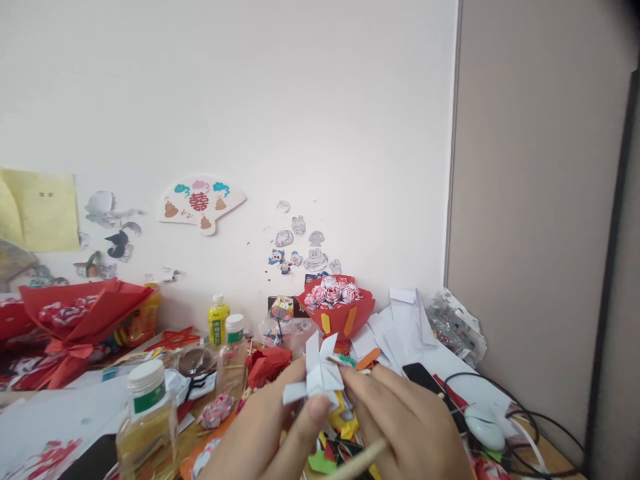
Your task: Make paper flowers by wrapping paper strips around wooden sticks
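A folded white paper piece (323, 373) with several flaps standing up is held between both hands at the lower middle. My left hand (275, 420) grips it from the left, its thumb pressed on the front of the paper. My right hand (400, 413) touches the paper's right side with its fingertips; a thin wooden stick (357, 461) lies across this hand below the paper. Right behind the paper stands a red-wrapped bouquet (345, 317) of pink and white paper flowers. Yellow and green paper scraps (325, 460) show beneath the hands.
Clear bottles with white caps (147, 427) and a yellow bottle (218, 320) stand left. Another red bouquet (75, 327) lies far left. White papers (400, 327), a dark phone (433, 387), a white mouse (484, 427) and black cables (535, 417) are right. Behind is a wall (300, 100).
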The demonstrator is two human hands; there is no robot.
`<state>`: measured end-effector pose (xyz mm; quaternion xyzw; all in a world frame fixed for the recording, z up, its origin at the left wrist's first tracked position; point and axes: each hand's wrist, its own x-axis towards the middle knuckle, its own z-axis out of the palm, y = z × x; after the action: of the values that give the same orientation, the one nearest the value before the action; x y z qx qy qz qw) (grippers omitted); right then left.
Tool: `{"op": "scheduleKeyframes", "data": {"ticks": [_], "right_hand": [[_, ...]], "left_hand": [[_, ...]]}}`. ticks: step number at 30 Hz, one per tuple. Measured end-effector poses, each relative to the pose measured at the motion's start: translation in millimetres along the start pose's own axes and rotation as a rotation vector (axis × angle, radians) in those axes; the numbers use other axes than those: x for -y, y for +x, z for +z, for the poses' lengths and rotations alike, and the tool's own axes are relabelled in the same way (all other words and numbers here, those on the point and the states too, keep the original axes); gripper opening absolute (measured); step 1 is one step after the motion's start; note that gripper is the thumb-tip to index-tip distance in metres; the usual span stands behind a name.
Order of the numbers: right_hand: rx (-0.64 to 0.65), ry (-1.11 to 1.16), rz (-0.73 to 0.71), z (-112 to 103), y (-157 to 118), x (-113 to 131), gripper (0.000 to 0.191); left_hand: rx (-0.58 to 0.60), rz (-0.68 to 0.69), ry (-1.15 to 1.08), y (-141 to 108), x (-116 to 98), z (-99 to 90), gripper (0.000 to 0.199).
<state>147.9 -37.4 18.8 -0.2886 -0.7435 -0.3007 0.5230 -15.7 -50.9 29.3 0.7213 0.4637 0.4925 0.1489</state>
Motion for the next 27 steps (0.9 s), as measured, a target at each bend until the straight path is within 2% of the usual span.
{"op": "scheduleKeyframes", "data": {"ticks": [2,4,8,11,15,19,22,27], "right_hand": [[0.087,0.021,0.094,8,-4,-8,0.027],[0.212,-0.022,0.166,19,-10,-16,0.027],[0.522,-0.073,0.29,45,-39,-27,0.025],[0.628,0.01,0.351,61,-76,-29,0.024],[0.549,0.171,0.367,77,-123,-27,0.032],[0.429,0.156,0.32,87,-144,-22,0.029],[0.34,0.103,0.271,90,-145,-16,0.028],[0.299,0.018,0.147,89,-144,-12,0.032]], "left_hand": [[0.06,-0.035,-0.043,14,-3,9.8,0.038],[0.129,-0.189,-0.208,23,5,24.2,0.039],[0.237,-0.461,-0.56,20,51,62.1,0.045],[0.194,-0.605,-0.773,1,92,89.9,0.05],[0.162,-0.717,-0.963,-21,134,120.8,0.047],[0.178,-0.755,-1.041,-26,156,140.7,0.044],[0.171,-0.774,-1.049,-26,161,143.2,0.041],[0.006,-0.795,-1.075,-31,164,137.3,0.038]]}}
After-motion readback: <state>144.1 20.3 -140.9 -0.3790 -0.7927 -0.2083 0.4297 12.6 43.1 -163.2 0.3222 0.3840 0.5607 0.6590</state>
